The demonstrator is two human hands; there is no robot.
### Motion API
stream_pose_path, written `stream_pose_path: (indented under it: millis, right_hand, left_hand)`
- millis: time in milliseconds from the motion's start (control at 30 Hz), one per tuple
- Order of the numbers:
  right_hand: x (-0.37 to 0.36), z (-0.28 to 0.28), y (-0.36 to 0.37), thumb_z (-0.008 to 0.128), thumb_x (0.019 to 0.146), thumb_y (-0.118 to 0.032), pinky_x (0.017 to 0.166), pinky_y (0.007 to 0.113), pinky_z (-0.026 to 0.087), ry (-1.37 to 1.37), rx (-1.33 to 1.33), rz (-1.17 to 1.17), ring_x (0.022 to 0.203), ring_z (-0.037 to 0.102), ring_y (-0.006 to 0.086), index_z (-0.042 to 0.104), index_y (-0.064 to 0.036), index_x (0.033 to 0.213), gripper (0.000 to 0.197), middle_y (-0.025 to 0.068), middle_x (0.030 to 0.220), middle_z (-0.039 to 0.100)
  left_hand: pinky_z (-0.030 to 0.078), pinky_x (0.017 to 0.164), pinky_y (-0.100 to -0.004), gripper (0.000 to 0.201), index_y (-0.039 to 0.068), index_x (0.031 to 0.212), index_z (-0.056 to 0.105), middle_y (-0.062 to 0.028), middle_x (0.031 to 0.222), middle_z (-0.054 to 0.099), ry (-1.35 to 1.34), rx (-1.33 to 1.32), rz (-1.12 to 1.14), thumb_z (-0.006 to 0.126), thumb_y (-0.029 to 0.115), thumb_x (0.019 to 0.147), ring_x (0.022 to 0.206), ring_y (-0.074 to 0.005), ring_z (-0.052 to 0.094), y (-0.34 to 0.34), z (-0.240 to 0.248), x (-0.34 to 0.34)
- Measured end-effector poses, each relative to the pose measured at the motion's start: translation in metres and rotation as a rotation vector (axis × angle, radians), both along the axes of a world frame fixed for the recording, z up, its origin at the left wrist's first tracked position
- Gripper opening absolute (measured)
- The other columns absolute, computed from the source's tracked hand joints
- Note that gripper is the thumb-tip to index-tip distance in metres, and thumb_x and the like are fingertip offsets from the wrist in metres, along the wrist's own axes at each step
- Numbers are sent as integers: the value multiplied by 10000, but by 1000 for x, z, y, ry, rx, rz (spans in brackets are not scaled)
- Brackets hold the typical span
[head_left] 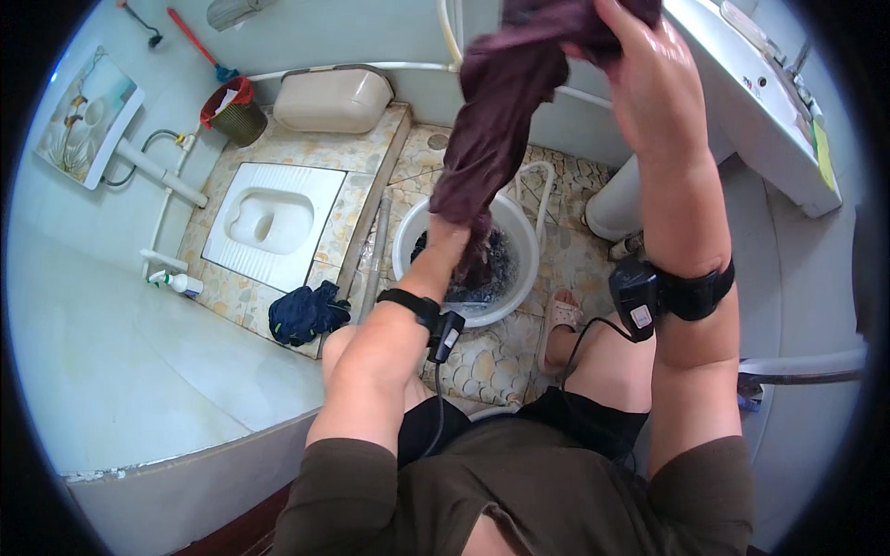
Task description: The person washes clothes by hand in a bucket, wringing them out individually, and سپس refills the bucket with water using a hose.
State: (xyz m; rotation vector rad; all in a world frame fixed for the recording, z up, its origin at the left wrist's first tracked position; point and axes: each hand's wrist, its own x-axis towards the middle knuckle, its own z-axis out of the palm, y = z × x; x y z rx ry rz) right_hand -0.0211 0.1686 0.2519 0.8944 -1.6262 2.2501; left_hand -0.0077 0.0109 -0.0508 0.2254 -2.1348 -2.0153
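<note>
A wet maroon garment [496, 120] stretches from the upper edge down over a white bucket [529, 264]. High up at the right, my right hand [649, 79] is closed on the garment's upper part, with the thumb across the cloth. Lower down, over the bucket, my left hand [450, 237] meets the garment's lower end; the cloth covers its fingers, so their grip is hidden. Dark cloth [496, 264] and sudsy water show inside the bucket.
A dark blue bundle of cloth [304, 315] lies beside the squat toilet [320, 199] at the left. Behind stand a waste bin [239, 120] and a cistern [334, 98]. A washbasin [756, 102] juts out at the right. A white hose [545, 199] runs beside the bucket.
</note>
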Motion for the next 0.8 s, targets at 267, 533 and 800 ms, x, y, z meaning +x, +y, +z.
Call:
stream_pose_path:
  millis: [267, 533, 800]
  right_hand:
    - [-52, -226, 74, 658, 636, -307, 940, 373, 278, -140, 1166, -590, 1140, 317, 328, 283, -6, 1212, 750, 222, 1228, 316]
    - [-1, -238, -1, 762, 507, -331, 1004, 346, 143, 30, 990, 182, 1234, 117, 312, 3, -36, 1292, 1131, 214, 1322, 105]
    - [10, -294, -27, 736, 491, -414, 936, 507, 186, -105, 1050, -11, 1247, 18, 328, -95, -147, 1299, 1190, 149, 1351, -14]
  left_hand:
    - [409, 697, -243, 252, -4, 933, 522, -48, 860, 538, 132, 520, 337, 459, -26, 691, 780, -137, 501, 1, 66, 12]
    - [406, 702, -224, 345, -30, 961, 471, -60, 843, 527, 67, 42, 353, 368, -112, 642, 725, -132, 502, 3, 55, 29]
    - [432, 788, -310, 275, 2, 1058, 430, -104, 988, 522, 223, 667, 83, 469, 10, 785, 879, -200, 527, 1, 103, 49]
